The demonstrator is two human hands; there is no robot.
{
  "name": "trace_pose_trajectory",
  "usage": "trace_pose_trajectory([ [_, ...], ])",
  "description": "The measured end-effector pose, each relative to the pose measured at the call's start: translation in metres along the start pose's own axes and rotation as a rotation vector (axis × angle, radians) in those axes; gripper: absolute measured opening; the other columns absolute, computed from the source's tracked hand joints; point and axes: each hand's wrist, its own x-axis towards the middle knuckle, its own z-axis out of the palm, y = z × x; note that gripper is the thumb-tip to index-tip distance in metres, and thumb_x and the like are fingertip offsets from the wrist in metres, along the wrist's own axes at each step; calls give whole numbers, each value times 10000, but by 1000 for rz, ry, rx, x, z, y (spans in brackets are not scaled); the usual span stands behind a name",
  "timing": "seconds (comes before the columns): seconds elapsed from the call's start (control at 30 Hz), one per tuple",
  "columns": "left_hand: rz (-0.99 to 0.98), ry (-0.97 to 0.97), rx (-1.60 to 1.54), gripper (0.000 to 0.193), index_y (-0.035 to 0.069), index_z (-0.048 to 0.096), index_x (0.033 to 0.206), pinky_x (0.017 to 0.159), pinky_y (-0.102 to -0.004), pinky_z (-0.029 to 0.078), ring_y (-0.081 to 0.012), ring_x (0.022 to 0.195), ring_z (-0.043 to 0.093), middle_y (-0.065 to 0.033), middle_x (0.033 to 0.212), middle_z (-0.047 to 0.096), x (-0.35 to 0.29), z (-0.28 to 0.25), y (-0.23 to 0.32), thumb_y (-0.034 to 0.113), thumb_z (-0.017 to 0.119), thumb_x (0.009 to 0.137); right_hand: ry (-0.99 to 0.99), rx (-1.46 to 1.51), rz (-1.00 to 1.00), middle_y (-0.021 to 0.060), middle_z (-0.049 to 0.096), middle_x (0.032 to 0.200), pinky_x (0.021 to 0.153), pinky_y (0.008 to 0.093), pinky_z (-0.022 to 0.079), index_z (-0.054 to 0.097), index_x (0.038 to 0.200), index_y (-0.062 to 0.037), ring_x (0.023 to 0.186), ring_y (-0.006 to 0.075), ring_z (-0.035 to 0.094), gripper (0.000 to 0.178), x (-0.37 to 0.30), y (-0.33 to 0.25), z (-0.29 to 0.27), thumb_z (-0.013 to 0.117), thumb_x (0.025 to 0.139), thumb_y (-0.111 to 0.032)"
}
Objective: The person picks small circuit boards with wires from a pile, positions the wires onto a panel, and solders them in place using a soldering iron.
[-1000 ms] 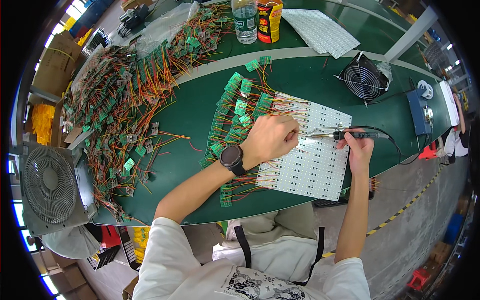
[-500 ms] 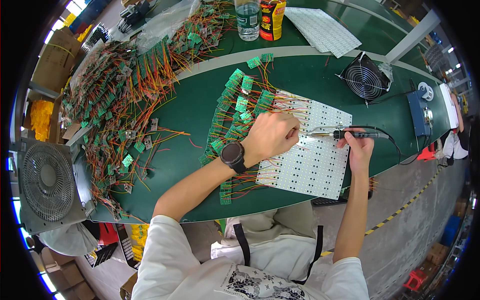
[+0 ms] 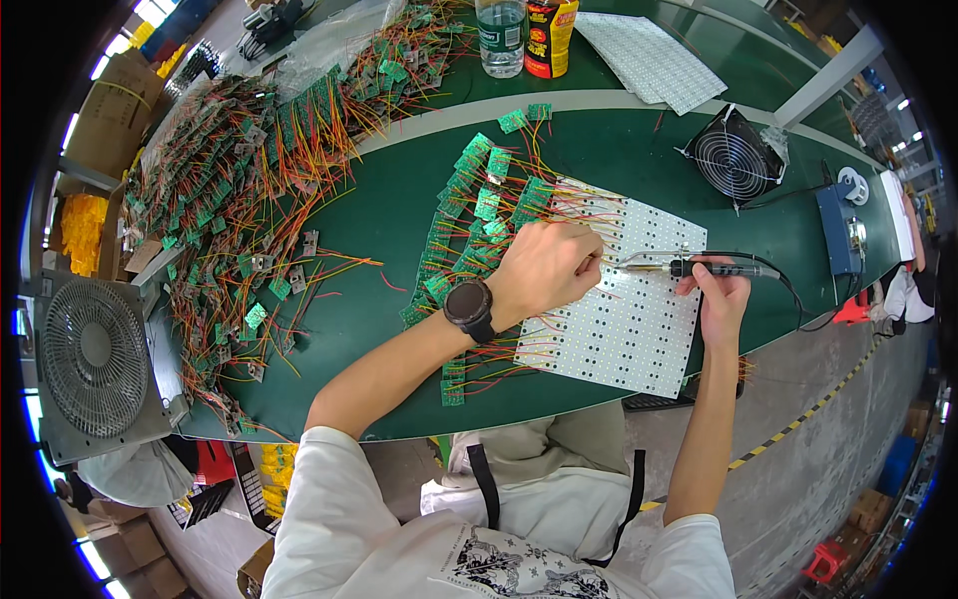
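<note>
My right hand (image 3: 717, 295) grips a soldering iron (image 3: 718, 269) by its black handle. A thin curved metal tube runs along the iron, and its tip points left, close to my left fingers. Beneath both hands lies a white perforated-looking LED panel (image 3: 639, 329) dotted with rows of small marks. Over the panel's left part my left hand (image 3: 547, 265) is closed in a pinch; whatever sits between its fingertips is hidden. Small green circuit boards (image 3: 437, 245) with red and yellow wires line the panel's left side, several wires reaching onto it.
A large heap of wired circuit boards (image 3: 215, 160) covers the table's left. Along the back stand a water bottle (image 3: 501, 40), a red-and-black can (image 3: 548, 40) and stacked white panels (image 3: 654, 60). To the right are a black fan (image 3: 733, 158) and a blue soldering station (image 3: 838, 232); a grey fan (image 3: 97, 351) is far left.
</note>
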Motion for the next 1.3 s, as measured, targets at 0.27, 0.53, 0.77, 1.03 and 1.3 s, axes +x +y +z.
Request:
trace_pose_trajectory([
  [0.27, -2, 9, -6, 51, 49, 650, 771, 545, -386, 490, -276, 605, 622, -74, 677, 621, 0, 0, 1, 73, 671, 731, 6, -1, -5, 129, 679, 775, 592, 284, 522, 639, 1029, 74, 622, 187, 660, 181, 0, 1, 1, 670, 887, -33],
  [0.53, -4, 9, 11, 57, 48, 655, 781, 553, -388, 496, -279, 612, 628, -76, 682, 628, 0, 0, 0, 85, 673, 741, 0, -5, -2, 124, 679, 781, 597, 285, 524, 643, 1032, 73, 633, 187, 665, 180, 0, 1, -1, 666, 889, -34],
  [0.77, 1, 6, 17, 57, 48, 647, 773, 554, -391, 493, -282, 610, 624, -74, 679, 622, -1, 0, 0, 88, 673, 742, -12, -15, 6, 127, 680, 780, 605, 277, 520, 643, 1032, 74, 641, 175, 662, 180, 0, -1, 1, 665, 895, -41],
  [1.03, 0, 0, 24, 57, 51, 636, 760, 547, -390, 487, -283, 602, 618, -70, 670, 611, -1, 1, 0, 85, 673, 735, -6, -8, -4, 128, 678, 776, 597, 279, 516, 640, 1036, 77, 633, 181, 658, 187, 0, -2, 2, 666, 897, -46],
  [1.3, 2, 12, 25, 48, 53, 632, 742, 545, -390, 486, -285, 589, 613, -72, 668, 610, -2, 2, -1, 80, 669, 729, 30, 66, -11, 130, 676, 774, 584, 287, 515, 638, 1036, 79, 614, 192, 658, 197, 1, 4, -3, 669, 896, -57],
])
